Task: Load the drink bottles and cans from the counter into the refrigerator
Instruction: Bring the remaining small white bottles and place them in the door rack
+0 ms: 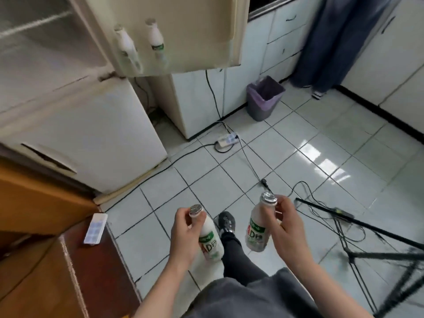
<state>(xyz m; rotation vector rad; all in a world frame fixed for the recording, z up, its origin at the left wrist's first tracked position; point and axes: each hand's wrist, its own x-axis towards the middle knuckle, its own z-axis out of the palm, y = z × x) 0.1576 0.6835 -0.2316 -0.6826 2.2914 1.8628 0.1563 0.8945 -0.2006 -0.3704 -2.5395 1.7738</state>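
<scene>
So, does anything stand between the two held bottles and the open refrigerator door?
Nothing visible does. The left hand holds the left bottle, the right hand the right bottle, above floor tiles; the refrigerator door hangs open ahead, with two stored bottles in it.

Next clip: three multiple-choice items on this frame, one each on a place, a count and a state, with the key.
1. Where does the bin stand? A on the counter; B on the floor by the cabinets; C inside the fridge.
2. How many bottles sit in the fridge door? A two; B none; C five.
3. What is the left hand doing? A hanging empty; B pressing the door; C holding a bottle.
Key: B, it stands on the tiles; A, two white ones show in the door shelf; C, its fingers wrap the bottle's neck.
</scene>
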